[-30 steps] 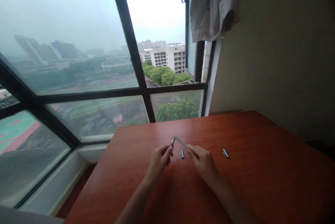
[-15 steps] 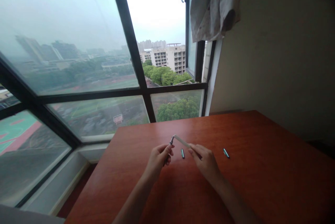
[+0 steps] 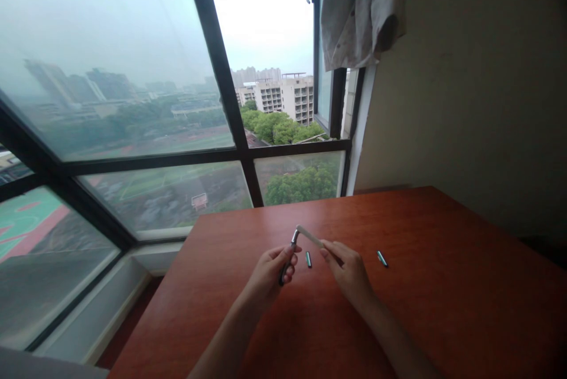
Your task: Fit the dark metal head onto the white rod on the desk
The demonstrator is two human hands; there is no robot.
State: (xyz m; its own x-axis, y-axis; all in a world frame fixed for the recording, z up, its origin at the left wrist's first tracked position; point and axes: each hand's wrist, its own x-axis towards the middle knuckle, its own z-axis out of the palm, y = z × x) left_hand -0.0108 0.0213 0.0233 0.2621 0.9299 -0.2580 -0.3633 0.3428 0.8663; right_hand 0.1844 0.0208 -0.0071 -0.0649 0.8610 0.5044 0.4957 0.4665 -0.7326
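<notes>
My left hand (image 3: 277, 265) is closed around a slim, dark pen-like object (image 3: 294, 238) with a shiny metal upper end, tilted upward. Between the fingers of my right hand (image 3: 348, 267) is a thin whitish stick (image 3: 310, 237), slanting up to the left. Its far end meets the metal end of the dark object, both held above the table. Just beyond my hands lies a small teal-and-dark piece like a pen cap (image 3: 309, 259). A similar cap-like piece (image 3: 382, 258) rests farther right.
The reddish-brown wooden table (image 3: 212, 249) reaches up to a large dark-framed window (image 3: 186, 157). A pale garment (image 3: 361, 13) hangs by the opened pane. To the right stands a plain wall (image 3: 456, 90).
The dark object now shows more of its metal end and its lower part below my left hand. My left hand has shifted slightly right, closer to my right hand.
</notes>
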